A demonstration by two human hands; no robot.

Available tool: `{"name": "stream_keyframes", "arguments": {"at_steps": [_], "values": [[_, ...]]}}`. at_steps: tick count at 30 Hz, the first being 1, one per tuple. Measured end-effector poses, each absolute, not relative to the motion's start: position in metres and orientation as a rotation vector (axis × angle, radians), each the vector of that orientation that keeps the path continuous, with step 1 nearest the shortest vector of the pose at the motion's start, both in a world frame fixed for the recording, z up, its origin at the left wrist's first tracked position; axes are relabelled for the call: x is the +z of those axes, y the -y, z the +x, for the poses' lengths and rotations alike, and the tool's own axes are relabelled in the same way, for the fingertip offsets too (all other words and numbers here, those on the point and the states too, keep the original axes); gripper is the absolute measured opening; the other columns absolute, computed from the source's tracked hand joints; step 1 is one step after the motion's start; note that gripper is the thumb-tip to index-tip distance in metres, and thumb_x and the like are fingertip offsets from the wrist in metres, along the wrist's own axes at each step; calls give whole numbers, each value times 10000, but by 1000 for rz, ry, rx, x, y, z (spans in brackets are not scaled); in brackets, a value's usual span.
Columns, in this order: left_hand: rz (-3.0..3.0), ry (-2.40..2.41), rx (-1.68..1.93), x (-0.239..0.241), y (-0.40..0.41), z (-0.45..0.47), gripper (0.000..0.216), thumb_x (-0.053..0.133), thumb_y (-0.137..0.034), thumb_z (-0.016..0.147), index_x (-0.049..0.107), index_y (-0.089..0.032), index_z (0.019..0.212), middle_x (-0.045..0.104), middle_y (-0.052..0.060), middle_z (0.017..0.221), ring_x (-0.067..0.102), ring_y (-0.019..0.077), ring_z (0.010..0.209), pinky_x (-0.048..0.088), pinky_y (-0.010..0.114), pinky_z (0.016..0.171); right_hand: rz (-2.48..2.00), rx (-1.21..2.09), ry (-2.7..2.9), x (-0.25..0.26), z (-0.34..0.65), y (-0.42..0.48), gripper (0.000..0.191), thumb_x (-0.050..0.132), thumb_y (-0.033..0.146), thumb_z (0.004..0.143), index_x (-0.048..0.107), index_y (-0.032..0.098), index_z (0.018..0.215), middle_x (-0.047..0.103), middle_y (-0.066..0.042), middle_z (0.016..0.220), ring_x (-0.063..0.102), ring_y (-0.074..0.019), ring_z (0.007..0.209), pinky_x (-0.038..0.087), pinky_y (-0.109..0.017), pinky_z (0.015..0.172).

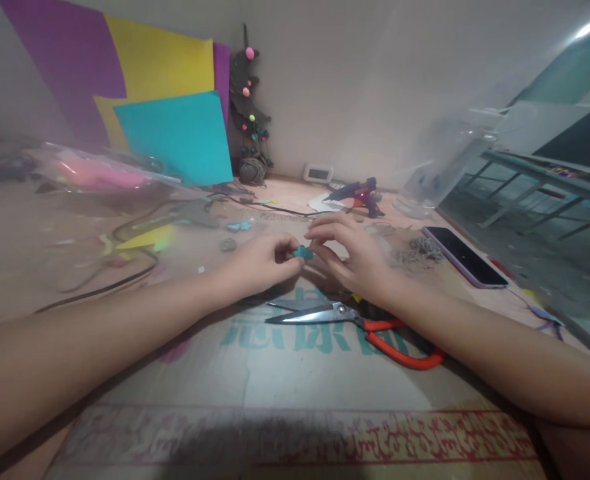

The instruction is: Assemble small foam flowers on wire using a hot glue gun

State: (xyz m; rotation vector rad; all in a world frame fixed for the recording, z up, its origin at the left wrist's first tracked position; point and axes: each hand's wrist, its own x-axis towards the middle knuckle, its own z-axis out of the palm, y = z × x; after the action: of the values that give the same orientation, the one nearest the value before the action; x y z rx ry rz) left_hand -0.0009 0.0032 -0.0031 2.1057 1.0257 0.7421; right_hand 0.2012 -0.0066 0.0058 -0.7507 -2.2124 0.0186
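Observation:
Above the middle of the cardboard, my left hand (272,259) pinches a small teal cutout (303,253) between thumb and forefinger. It looks flower-like, though its exact shape is too small to tell. From the other side, the curled fingertips of my right hand (349,253) close on the cutout's right edge. Whether a thinner thing also sits in those fingertips is hidden. Just below both hands lie scissors (342,311) with red handles, their blades slightly apart and pointing left. The right forearm passes over part of the handles.
A glue gun (359,195) with a red light rests at the back. Teal scraps (239,226) lie left of the hands. Grey cord (417,250) and a phone (465,257) are at right. Coloured sheets (179,137) and a decorated little tree (249,113) stand against the wall.

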Motion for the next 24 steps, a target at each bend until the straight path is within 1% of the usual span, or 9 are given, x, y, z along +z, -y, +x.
{"name": "stream_keyframes", "arguments": {"at_steps": [2, 3, 5, 7, 8, 10, 13, 19, 24], "values": [[2028, -1019, 731, -2, -3, 0, 165, 552, -318, 817, 599, -182, 737, 608, -20, 642, 543, 131, 604, 384, 239, 558, -794, 64, 2116, 8, 200, 8, 52, 561, 210, 901, 558, 212, 953, 578, -83, 1048, 577, -177, 932, 509, -310, 740], [1963, -1033, 726, -1, -4, 1, 169, 554, -327, 816, 593, -182, 738, 601, -19, 636, 541, 129, 589, 384, 234, 536, -842, 91, 2073, 9, 200, 8, 53, 585, 242, 887, 547, 209, 900, 580, -69, 985, 573, -169, 872, 500, -296, 697], [1807, -1073, 721, 1, -4, 2, 180, 563, -354, 813, 574, -186, 751, 589, -18, 630, 523, 120, 540, 372, 220, 474, -976, 166, 2045, 11, 200, 9, 167, 598, 308, 884, 530, 204, 772, 580, -27, 802, 554, -149, 738, 471, -279, 650], [1697, -1096, 726, 2, -5, 2, 196, 571, -380, 813, 552, -193, 757, 574, -21, 616, 491, 109, 486, 337, 206, 414, -1116, 272, 2072, 13, 199, 9, 248, 576, 348, 900, 566, 193, 706, 601, -12, 697, 559, -143, 682, 461, -279, 659], [1668, -1099, 735, 2, -5, 3, 204, 574, -388, 814, 544, -195, 755, 567, -22, 609, 478, 103, 468, 320, 199, 396, -1170, 327, 2081, 14, 199, 9, 256, 571, 357, 902, 608, 188, 713, 633, -16, 701, 579, -147, 691, 466, -281, 675], [1660, -1089, 757, 1, -6, 3, 221, 583, -406, 813, 545, -196, 754, 562, -23, 600, 475, 99, 459, 312, 192, 386, -1236, 417, 2069, 14, 197, 9, 220, 594, 365, 884, 691, 190, 791, 700, -29, 781, 625, -166, 755, 484, -289, 716], [1681, -1091, 785, -1, -6, 2, 242, 603, -427, 797, 569, -189, 765, 578, -17, 608, 503, 108, 485, 337, 195, 402, -1287, 528, 2007, 14, 195, 10, 202, 629, 366, 852, 737, 200, 892, 741, -34, 863, 662, -181, 804, 507, -296, 739], [1803, -1078, 787, -4, -5, 2, 236, 571, -410, 817, 608, -181, 776, 616, -6, 642, 546, 126, 553, 365, 206, 458, -1347, 742, 1877, 14, 192, 11, 221, 652, 377, 823, 727, 177, 878, 742, -28, 803, 667, -155, 702, 520, -259, 636], [1880, -1117, 792, -2, -4, 3, 221, 558, -378, 820, 587, -178, 732, 601, -11, 619, 529, 126, 546, 359, 223, 485, -1353, 798, 1844, 16, 191, 12, 225, 646, 377, 823, 712, 164, 853, 722, -22, 752, 637, -132, 627, 488, -223, 530]]}}
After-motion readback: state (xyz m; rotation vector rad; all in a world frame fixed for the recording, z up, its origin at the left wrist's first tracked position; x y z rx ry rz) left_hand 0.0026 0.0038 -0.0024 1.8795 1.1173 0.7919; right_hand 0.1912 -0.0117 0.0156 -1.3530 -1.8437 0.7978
